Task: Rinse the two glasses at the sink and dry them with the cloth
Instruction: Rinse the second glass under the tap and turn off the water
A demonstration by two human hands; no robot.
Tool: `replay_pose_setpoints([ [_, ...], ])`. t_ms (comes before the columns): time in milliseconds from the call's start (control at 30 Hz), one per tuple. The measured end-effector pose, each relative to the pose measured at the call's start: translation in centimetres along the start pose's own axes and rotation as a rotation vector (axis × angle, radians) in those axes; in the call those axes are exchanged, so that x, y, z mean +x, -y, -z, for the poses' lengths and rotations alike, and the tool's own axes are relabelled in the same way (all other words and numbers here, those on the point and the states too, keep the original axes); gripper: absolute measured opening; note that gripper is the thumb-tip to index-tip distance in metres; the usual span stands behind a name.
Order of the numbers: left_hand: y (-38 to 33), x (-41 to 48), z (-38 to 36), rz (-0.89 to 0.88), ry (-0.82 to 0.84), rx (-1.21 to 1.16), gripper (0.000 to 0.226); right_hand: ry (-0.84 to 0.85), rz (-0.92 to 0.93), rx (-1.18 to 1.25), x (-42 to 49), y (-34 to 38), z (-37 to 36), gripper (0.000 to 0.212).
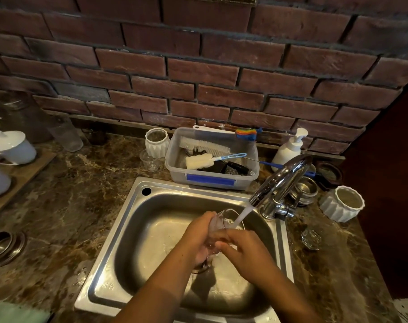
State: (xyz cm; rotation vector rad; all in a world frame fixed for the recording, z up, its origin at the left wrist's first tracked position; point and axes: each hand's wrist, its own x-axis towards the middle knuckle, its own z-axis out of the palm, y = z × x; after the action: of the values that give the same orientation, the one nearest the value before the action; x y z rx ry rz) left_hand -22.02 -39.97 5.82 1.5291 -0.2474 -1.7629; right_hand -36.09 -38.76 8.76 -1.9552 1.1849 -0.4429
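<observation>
Glass: a clear glass (225,221) is held over the sink basin, tilted with its mouth toward the far right, under the running tap.
Left hand: the left hand (198,238) grips the glass from the left, fingers curled round its side.
Right hand: the right hand (244,250) holds the lower part of the glass from the right, fingers curled onto it.
Water: a white stream (242,213) falls from the spout onto the glass's mouth.
Sink: the steel sink (119,231) is set into the counter, its basin wet.
Tap: a chrome tap (284,178) stands at the sink's far right corner, its spout arching over the basin.
Other glassware: a faceted glass (311,238) sits on the counter just right of the sink. A small glass (150,162) stands beyond the sink's far left corner.
Cloth: a pale green cloth (16,313) lies at the near left corner, cut off by the frame edge.
Tub: a plastic tub (212,180) of brushes and sponges sits just behind the sink.
Soap: a white pump bottle (289,148) stands right of the tub, against the brick wall (198,66).
Pots: one white ribbed pot (156,143) is left of the tub, and another pot (345,203) is right of the tap.
Cups: white cups (12,148) rest on a wooden tray at the far left.
Counter: brown marbled stone (70,206).
</observation>
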Motion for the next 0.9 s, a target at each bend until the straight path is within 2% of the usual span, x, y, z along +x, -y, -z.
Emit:
replay_pose_setpoints([
  [67, 0.6, 0.2, -1.0, -0.201, -0.094, 0.048, 0.029, -0.126, -0.158, 0.126, 0.3, 0.9, -1.0, 0.018],
  [133, 1.6, 0.0, -1.2, -0.438, -0.136, 0.166, 0.023, -0.264, -0.391, 0.442, 0.8, 2.1, -1.5, 0.020],
  [200, 2.0, -0.2, -0.8, -0.533, -0.156, 0.217, 0.023, -0.289, -0.530, 0.706, 1.1, 2.8, -1.5, 0.020],
  [233, 1.8, -0.4, -0.8, -0.521, -0.134, 0.220, 0.022, -0.261, -0.526, 0.713, 1.1, 2.8, -1.5, 0.020],
  [300, 1.0, -0.4, -1.0, -0.399, -0.106, 0.230, 0.021, -0.196, -0.424, 0.538, 0.7, 2.4, -1.4, 0.022],
  [367, -0.2, -0.9, -1.2, -0.147, -0.120, 0.201, 0.026, -0.134, -0.248, 0.261, 0.3, 1.6, -1.4, 0.022],
  [433, -0.8, -1.0, -0.5, 0.019, -0.012, 0.085, 0.033, -0.071, -0.073, 0.053, 0.0, 0.8, -0.9, 0.020],
  [500, -0.9, -1.1, 0.6, 0.085, 0.179, -0.061, 0.042, -0.006, 0.071, -0.134, -0.1, -0.1, -0.3, 0.022],
  [533, -0.7, -1.0, 1.0, 0.090, 0.218, -0.102, 0.043, 0.021, 0.097, -0.223, -0.1, -0.4, -0.2, 0.023],
  [600, -0.2, -0.7, 0.6, 0.046, 0.147, -0.077, 0.037, 0.001, 0.059, -0.247, -0.2, -0.6, -0.5, 0.024],
  [700, 0.5, 0.0, -0.8, -0.161, -0.067, 0.010, 0.030, -0.153, -0.141, 0.059, 0.1, 0.8, -2.0, 0.021],
  [800, 2.2, 0.1, -0.7, -0.516, -0.122, 0.251, 0.022, -0.319, -0.455, 0.532, 0.8, 1.9, -2.5, 0.024],
  [867, 2.7, 0.0, -0.2, -0.653, -0.162, 0.381, 0.022, -0.302, -0.609, 0.888, 1.0, 1.9, -2.3, 0.019],
  [900, 2.7, -0.1, -0.1, -0.688, -0.165, 0.426, 0.021, -0.269, -0.624, 0.940, 1.0, 1.8, -2.0, 0.019],
])
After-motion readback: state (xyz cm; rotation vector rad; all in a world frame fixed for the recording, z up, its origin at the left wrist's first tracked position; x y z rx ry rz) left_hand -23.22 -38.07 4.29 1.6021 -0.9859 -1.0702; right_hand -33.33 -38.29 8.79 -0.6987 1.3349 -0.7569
